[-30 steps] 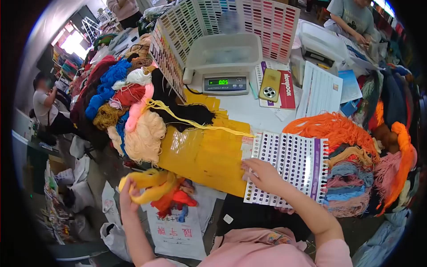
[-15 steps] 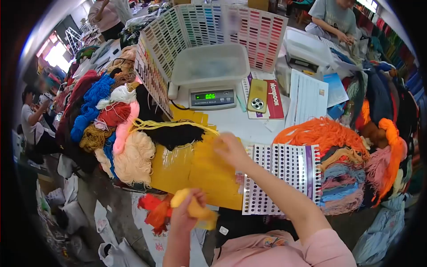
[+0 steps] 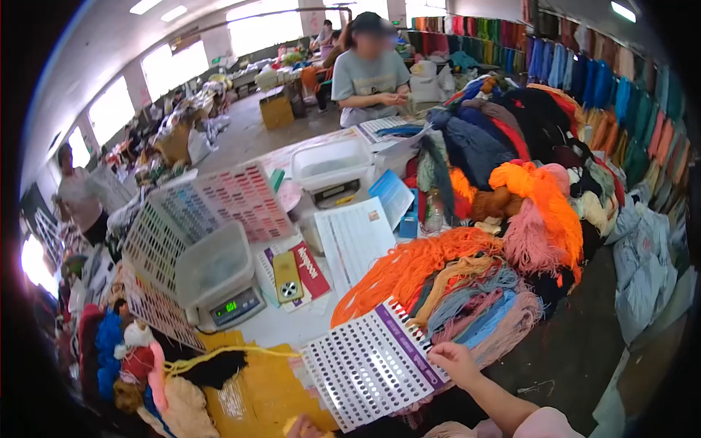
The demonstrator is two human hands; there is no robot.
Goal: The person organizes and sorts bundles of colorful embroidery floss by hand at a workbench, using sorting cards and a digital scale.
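My left hand (image 3: 305, 428) shows only partly at the bottom edge, with its fingers closed around a bundle of yellow yarn (image 3: 292, 422). My right hand (image 3: 454, 363) is closed in a pinch at the right edge of a white card with rows of dark round holes (image 3: 369, 369) and a purple strip. What sits between those fingertips is hidden. Beyond the card lie blue, pink and tan skeins (image 3: 475, 310) and a heap of orange yarn (image 3: 412, 274). Thin yellow strands (image 3: 234, 353) stretch across a black yarn bundle (image 3: 214, 370) on the yellow taped surface (image 3: 266, 390).
A plastic tub (image 3: 214, 266) rests on a digital scale (image 3: 237, 308) before a folding colour chart (image 3: 244, 201). A phone (image 3: 288, 277) lies on a red notebook (image 3: 312, 270), beside printed sheets (image 3: 354, 237). Across the table stands another person (image 3: 371, 77). Large yarn piles (image 3: 529, 197) fill the right side.
My view has swung up and to the right. My right hand has moved from the yellow strands to the card's right edge. My left hand now sits at the bottom edge, still with yellow yarn.
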